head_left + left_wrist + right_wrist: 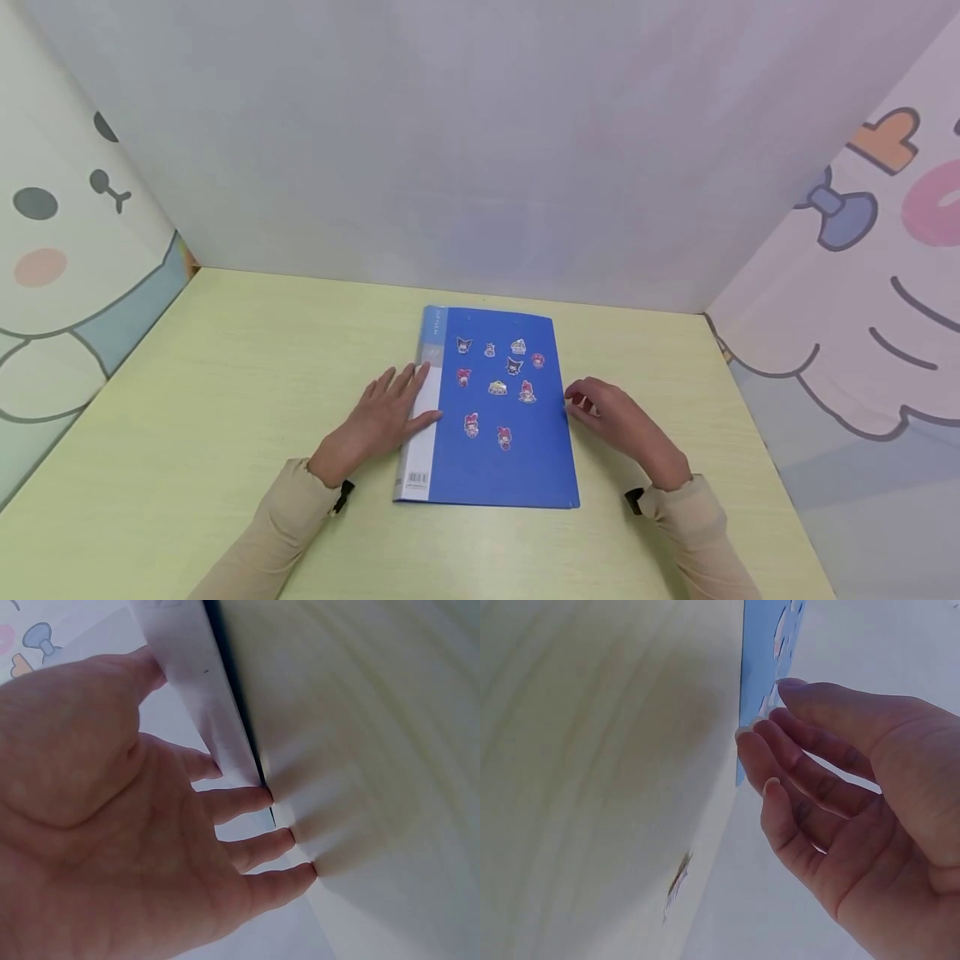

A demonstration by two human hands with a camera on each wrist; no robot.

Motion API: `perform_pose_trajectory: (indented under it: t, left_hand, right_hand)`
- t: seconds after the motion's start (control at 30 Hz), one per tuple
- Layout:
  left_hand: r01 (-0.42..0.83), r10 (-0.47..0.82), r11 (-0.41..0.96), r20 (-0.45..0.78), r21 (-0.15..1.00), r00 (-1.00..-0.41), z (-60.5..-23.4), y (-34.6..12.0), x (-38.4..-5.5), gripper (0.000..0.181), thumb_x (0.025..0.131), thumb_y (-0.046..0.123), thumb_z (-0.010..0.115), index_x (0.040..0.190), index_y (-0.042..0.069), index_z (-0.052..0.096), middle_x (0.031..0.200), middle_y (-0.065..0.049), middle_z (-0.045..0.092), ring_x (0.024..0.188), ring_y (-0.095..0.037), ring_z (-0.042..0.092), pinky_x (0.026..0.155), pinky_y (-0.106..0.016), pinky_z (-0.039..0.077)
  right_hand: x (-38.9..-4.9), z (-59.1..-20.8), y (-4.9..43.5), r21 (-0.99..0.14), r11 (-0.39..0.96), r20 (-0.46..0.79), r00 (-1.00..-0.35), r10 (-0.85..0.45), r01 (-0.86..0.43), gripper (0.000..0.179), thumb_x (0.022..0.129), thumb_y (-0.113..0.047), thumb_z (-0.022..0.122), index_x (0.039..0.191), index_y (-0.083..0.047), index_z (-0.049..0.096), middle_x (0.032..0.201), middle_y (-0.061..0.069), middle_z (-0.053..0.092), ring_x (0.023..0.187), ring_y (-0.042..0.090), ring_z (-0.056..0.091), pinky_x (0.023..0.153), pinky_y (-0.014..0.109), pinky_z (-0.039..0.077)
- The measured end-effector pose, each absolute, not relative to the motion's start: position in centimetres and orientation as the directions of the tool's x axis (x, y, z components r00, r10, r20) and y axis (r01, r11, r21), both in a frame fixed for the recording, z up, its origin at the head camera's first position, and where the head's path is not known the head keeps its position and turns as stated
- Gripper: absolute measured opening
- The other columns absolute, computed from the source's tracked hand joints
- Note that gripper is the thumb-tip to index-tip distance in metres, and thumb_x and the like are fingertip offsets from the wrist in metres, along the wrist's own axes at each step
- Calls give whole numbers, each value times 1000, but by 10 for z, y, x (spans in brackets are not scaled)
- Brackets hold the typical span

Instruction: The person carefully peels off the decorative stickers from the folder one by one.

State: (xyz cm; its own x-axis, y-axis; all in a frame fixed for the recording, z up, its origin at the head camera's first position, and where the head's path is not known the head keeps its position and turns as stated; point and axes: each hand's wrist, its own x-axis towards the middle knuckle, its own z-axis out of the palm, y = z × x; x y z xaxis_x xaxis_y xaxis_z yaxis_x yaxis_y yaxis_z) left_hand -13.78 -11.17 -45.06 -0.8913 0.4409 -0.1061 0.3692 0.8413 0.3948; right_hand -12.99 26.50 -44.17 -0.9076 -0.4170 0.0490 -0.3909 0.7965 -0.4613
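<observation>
A blue folder (495,475) lies closed on the table, its white label strip along the left side, with several small cartoon stickers (513,366) on the cover. My left hand (378,418) rests at the spine, fingers spread; in the left wrist view the thumb reaches over the white spine (202,690) and the other fingertips touch down along its edge. At the folder's right edge is my right hand (611,417), fingers loosely bent. The right wrist view shows its fingertips (744,733) at the blue edge, with the thumb apart above them and nothing gripped.
The pale yellow table (225,392) extends around the folder. A light curtain (450,167) hangs behind it, and cartoon-printed cloths (52,250) stand at both sides. A small torn mark (676,885) shows on the table in the right wrist view.
</observation>
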Motion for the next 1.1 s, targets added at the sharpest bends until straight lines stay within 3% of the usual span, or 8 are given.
perform_pose_trajectory:
  t: [0.3,0.6,0.9,1.1]
  left_hand:
    - [363,438,842,-111,399,-892,-451,-112,-138,81,104,49,55,163,4,23,164,-28,27,148,-56,22,117,-69,21]
    - [364,438,840,-107,402,-893,-451,-111,-137,81,104,47,56,163,3,24,163,-28,27,148,-56,22,117,-69,21]
    - [358,437,838,-115,413,-892,-449,-111,-136,81,104,47,56,163,3,23,164,-28,26,149,-55,21,117,-69,20]
    - [358,439,837,-119,413,-890,-447,-110,-136,79,104,46,56,163,3,24,163,-28,27,148,-56,22,117,-69,21]
  right_hand:
    - [-126,-446,250,-435,770,89,-874,-478,-466,19,92,-8,77,109,-1,70,97,2,67,87,15,63,77,29,58]
    - [-119,-447,235,-407,754,114,-848,-518,-516,26,93,-11,77,115,0,70,107,8,68,96,21,65,86,37,59]
    - [-114,-450,225,-400,686,204,-789,-580,-608,30,91,-10,79,117,-1,68,108,8,65,94,20,64,83,34,59]
    - [-111,-449,218,-397,682,191,-783,-592,-614,33,91,-13,80,120,-2,68,110,8,63,94,19,63,82,32,58]
